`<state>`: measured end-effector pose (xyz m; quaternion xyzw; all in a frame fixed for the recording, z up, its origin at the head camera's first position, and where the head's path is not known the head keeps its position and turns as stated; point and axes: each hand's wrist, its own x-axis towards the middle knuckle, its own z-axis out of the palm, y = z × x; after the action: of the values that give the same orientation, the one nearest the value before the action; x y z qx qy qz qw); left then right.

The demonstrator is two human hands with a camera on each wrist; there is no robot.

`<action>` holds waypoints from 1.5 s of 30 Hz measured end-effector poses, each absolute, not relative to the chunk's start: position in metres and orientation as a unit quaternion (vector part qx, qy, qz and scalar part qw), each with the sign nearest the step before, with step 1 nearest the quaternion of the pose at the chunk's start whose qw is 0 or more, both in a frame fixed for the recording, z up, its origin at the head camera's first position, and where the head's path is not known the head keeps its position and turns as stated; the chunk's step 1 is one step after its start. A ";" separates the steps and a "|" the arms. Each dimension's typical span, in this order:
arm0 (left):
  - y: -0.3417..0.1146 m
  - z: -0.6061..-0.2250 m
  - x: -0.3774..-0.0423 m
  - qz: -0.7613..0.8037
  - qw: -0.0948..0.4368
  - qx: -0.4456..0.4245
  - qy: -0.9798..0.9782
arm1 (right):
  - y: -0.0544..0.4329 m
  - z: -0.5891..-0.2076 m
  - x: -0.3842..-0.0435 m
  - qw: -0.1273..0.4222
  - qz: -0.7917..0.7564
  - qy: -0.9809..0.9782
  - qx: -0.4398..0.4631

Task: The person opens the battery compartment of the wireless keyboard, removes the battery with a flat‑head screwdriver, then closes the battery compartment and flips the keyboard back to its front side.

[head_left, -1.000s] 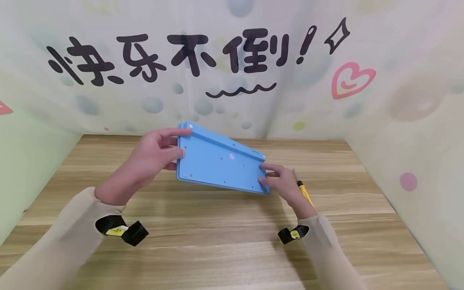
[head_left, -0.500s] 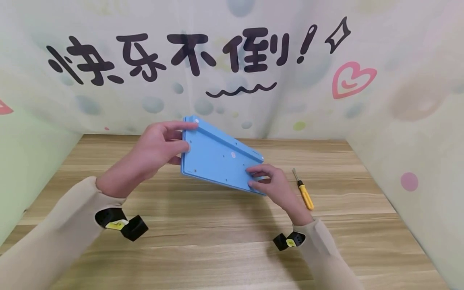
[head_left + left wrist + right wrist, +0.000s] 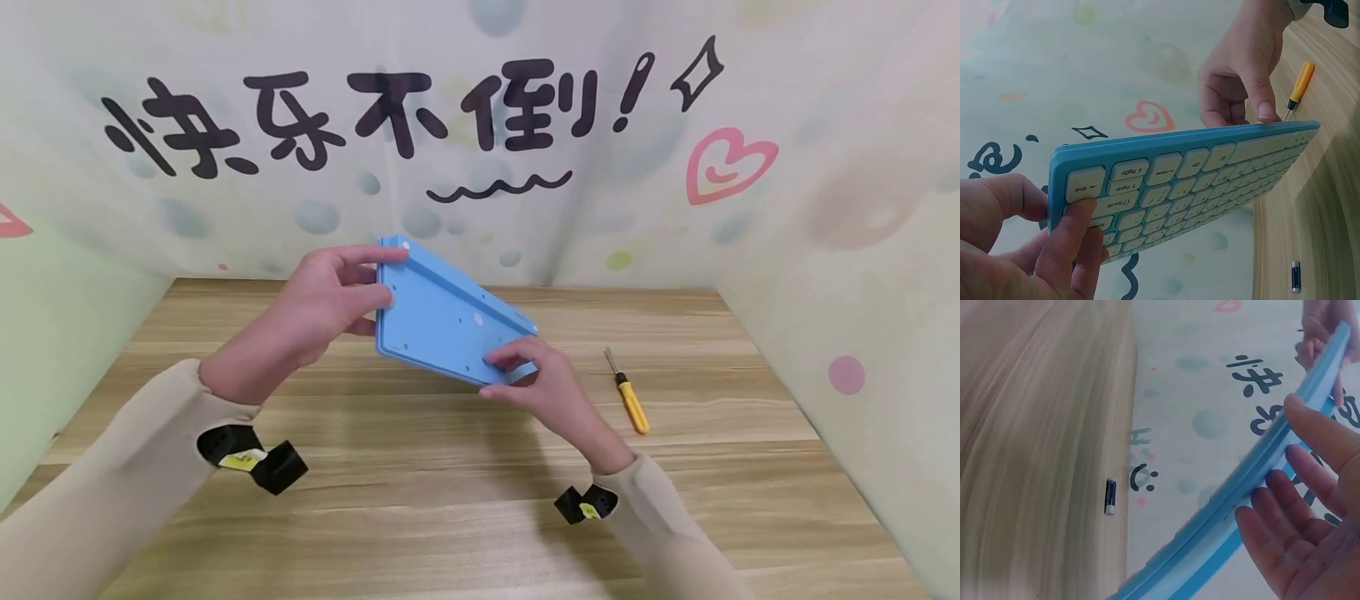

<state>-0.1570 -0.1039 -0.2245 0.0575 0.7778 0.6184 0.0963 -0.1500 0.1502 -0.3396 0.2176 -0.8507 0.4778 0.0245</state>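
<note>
A light blue keyboard (image 3: 431, 308) is held tilted above the table, its underside toward the head camera. White keys (image 3: 1166, 169) show in the left wrist view. My left hand (image 3: 322, 292) grips its left end, thumb and a finger on the underside and other fingers on the key side. My right hand (image 3: 543, 379) touches the underside toward the other end, its fingers loosely bent and its thumb at the lower edge. In the right wrist view, the thumb (image 3: 1319, 425) meets that edge and no finger wraps round to the keys.
A screwdriver with a yellow handle (image 3: 632, 404) lies on the wooden table (image 3: 420, 517) right of my right hand. Near the table's back edge lies a small dark battery (image 3: 1110, 497), hidden behind the keyboard in the head view. Printed cloth (image 3: 300, 208) hangs behind.
My right hand has slid left along the keyboard's underside from its right end toward the lower edge. The keyboard's left end has risen slightly, and the screwdriver has come fully into view.
</note>
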 end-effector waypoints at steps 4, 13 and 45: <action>-0.103 -0.226 -0.158 0.625 0.098 0.055 0.772 | 0.145 -0.342 -0.152 0.062 0.439 -0.861 0.247; -0.100 -0.225 -0.161 0.641 0.110 0.051 0.758 | 0.138 -0.341 -0.153 0.121 0.391 -0.869 0.279; -0.083 -0.215 -0.178 0.706 0.127 0.053 0.695 | 0.139 -0.334 -0.147 0.254 0.361 -0.851 0.284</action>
<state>-0.1784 -0.0825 -0.2149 0.0529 0.6947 0.7061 0.1270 -0.1472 0.1390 -0.3338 0.2839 -0.8512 0.3610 0.2540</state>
